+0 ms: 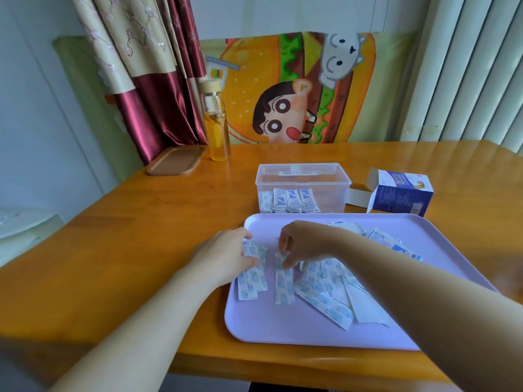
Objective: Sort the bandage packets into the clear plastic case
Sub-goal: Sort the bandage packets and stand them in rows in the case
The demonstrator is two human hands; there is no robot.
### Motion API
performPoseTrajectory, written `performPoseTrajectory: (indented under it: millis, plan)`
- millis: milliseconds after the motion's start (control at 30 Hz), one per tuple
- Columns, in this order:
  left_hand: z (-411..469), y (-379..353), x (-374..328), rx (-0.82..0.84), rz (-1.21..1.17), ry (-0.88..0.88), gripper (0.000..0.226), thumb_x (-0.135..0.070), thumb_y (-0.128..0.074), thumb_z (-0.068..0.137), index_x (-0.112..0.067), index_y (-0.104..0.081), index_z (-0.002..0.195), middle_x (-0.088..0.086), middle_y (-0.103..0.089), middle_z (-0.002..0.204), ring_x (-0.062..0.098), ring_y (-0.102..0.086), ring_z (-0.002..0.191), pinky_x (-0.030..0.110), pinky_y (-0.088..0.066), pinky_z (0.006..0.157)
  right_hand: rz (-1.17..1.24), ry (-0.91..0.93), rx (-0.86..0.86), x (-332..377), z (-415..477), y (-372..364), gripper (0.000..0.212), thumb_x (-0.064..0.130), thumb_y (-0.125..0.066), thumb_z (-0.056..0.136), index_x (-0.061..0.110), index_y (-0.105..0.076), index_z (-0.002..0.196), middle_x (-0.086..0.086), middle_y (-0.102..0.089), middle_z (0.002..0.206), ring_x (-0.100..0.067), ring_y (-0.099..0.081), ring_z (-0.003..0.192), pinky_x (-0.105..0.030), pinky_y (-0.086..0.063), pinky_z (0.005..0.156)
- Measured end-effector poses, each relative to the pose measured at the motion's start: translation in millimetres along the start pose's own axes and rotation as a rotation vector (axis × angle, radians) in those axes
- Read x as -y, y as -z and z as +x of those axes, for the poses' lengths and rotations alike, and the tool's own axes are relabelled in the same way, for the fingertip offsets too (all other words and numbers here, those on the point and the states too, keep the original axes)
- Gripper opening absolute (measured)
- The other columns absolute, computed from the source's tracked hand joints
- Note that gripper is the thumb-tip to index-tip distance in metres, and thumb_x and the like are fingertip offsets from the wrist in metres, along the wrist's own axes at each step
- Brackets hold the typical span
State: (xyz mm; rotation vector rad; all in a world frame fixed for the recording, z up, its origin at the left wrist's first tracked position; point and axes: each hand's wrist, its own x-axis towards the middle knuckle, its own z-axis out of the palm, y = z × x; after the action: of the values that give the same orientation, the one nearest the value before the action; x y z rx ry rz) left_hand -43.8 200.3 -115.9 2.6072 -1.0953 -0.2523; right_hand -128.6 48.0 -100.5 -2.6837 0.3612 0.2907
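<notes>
A lilac tray (pixel 283 329) lies on the wooden table and carries several white-and-blue bandage packets. My left hand (pixel 226 254) grips a small stack of packets (pixel 252 275) at the tray's left edge. My right hand (pixel 302 241) pinches the top end of a single long packet (pixel 283 281) that lies on the tray. More loose packets (pixel 325 290) spread out to the right under my right forearm. Behind the tray stands the clear plastic case (pixel 302 176), open, with several packets (pixel 288 200) upright along its front wall.
An open blue-and-white bandage box (pixel 400 195) sits right of the case. A glass bottle of yellow liquid (pixel 215 123) and a brown lid-like tray (pixel 175 161) stand at the back left, near the curtain. Larger blue-printed packets (pixel 393 244) lie at the tray's back right.
</notes>
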Motion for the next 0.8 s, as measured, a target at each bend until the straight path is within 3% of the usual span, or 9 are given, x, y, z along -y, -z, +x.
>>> performPoseTrajectory:
  millis: [100,233,367,467,533,600,667,733,800]
  plan:
    - [0,1,3,-0.009,-0.083,-0.016,0.049,-0.036,-0.064,0.087,-0.027,-0.047,0.132,-0.009,-0.056,0.086,0.009,-0.055,0.075,0.031,-0.048,0.064,0.081,0.015,-0.089,-4,-1,8,0.017,0.021,-0.071,0.08,0.022,-0.059,0.091,0.009,-0.054,0.088,-0.014,-0.054,0.083,-0.021,-0.041,0.066]
    - [-1,7,7,-0.069,-0.192,-0.042,0.036,-0.026,-0.058,0.092,-0.025,-0.052,0.128,-0.011,-0.058,0.09,0.008,-0.058,0.081,0.028,-0.05,0.07,0.22,0.064,-0.127,-1,-9,35,0.014,0.023,-0.071,0.082,0.026,-0.06,0.09,0.016,-0.053,0.08,-0.002,-0.05,0.07,-0.018,-0.038,0.061]
    - [-1,15,2,-0.228,-0.226,-0.058,0.029,-0.018,-0.05,0.095,-0.024,-0.056,0.122,-0.01,-0.058,0.096,0.011,-0.058,0.087,0.028,-0.05,0.075,0.343,0.092,-0.113,13,-5,30,0.017,0.023,-0.071,0.082,0.026,-0.062,0.096,0.007,-0.062,0.088,-0.013,-0.059,0.08,-0.024,-0.045,0.069]
    - [-2,16,-2,-0.289,-0.219,-0.073,0.027,-0.018,-0.049,0.096,-0.026,-0.056,0.121,-0.013,-0.055,0.094,0.01,-0.057,0.087,0.03,-0.051,0.076,0.264,0.055,-0.191,5,-6,25,0.029,0.025,-0.067,0.085,0.024,-0.061,0.113,0.002,-0.063,0.112,-0.017,-0.059,0.099,-0.027,-0.045,0.082]
    - [-2,15,-4,-0.306,-0.232,-0.095,0.026,-0.019,-0.05,0.095,-0.027,-0.057,0.119,-0.015,-0.054,0.092,0.008,-0.056,0.083,0.03,-0.051,0.073,0.145,0.006,-0.223,-10,-17,32,0.03,0.026,-0.065,0.087,0.018,-0.062,0.115,-0.001,-0.062,0.119,-0.015,-0.056,0.098,-0.025,-0.041,0.083]
    - [0,13,-10,-0.289,-0.248,-0.119,0.024,-0.018,-0.051,0.094,-0.027,-0.058,0.116,-0.014,-0.055,0.092,0.008,-0.056,0.078,0.032,-0.051,0.069,-0.04,-0.088,-0.166,-25,-30,38,0.035,0.032,-0.064,0.087,0.012,-0.063,0.116,-0.005,-0.06,0.122,-0.014,-0.054,0.098,-0.026,-0.04,0.086]
    - [3,7,-24,-0.258,-0.276,-0.157,0.024,-0.018,-0.052,0.094,-0.027,-0.058,0.115,-0.013,-0.055,0.091,0.008,-0.053,0.071,0.029,-0.046,0.059,-0.206,-0.212,-0.074,-36,-41,38,0.053,0.046,-0.062,0.084,0.006,-0.06,0.119,-0.007,-0.057,0.123,-0.019,-0.055,0.107,-0.03,-0.043,0.088]
    - [6,-3,-41,-0.203,-0.293,-0.193,0.024,-0.019,-0.053,0.092,-0.024,-0.059,0.115,-0.012,-0.057,0.087,0.004,-0.05,0.065,0.021,-0.038,0.054,-0.202,-0.296,-0.046,-45,-45,32,0.068,0.056,-0.066,0.077,0.006,-0.055,0.122,-0.007,-0.056,0.123,-0.022,-0.054,0.11,-0.031,-0.044,0.087]
    - [8,-16,-59,-0.084,-0.247,-0.212,0.028,-0.025,-0.056,0.091,-0.022,-0.058,0.119,-0.012,-0.059,0.087,0.0,-0.05,0.068,0.014,-0.039,0.058,-0.127,-0.302,-0.054,-51,-44,25,0.072,0.055,-0.072,0.072,0.009,-0.052,0.124,-0.005,-0.057,0.123,-0.022,-0.054,0.11,-0.031,-0.043,0.085]
